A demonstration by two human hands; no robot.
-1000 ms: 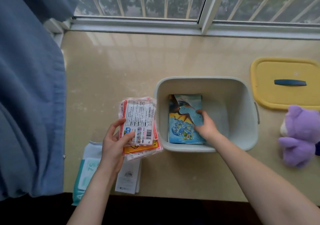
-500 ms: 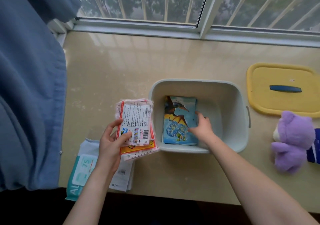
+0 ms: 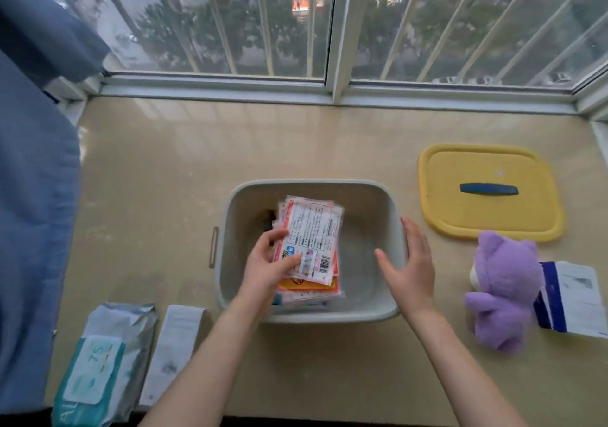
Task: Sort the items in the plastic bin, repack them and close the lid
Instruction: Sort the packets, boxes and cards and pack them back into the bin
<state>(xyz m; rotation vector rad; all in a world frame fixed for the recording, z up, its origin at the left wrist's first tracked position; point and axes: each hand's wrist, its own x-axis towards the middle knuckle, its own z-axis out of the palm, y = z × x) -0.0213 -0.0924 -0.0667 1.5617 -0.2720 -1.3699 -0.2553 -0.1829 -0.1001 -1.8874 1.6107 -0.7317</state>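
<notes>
A pale grey plastic bin stands open in the middle of the beige sill. Inside it my left hand grips a stack of flat red-and-white packets, held over the bin's left half and hiding the blue packet beneath. My right hand hovers with fingers spread over the bin's right rim and holds nothing. The yellow lid with a dark blue handle lies flat to the right of the bin.
A purple plush toy sits right of the bin, beside a blue-and-white packet. A wet-wipes pack and a white box lie at the front left. A blue curtain hangs along the left edge.
My left hand carried the packet stack from outside the bin's left side into the bin. My right hand let go of the blue packet and rose to the right rim.
</notes>
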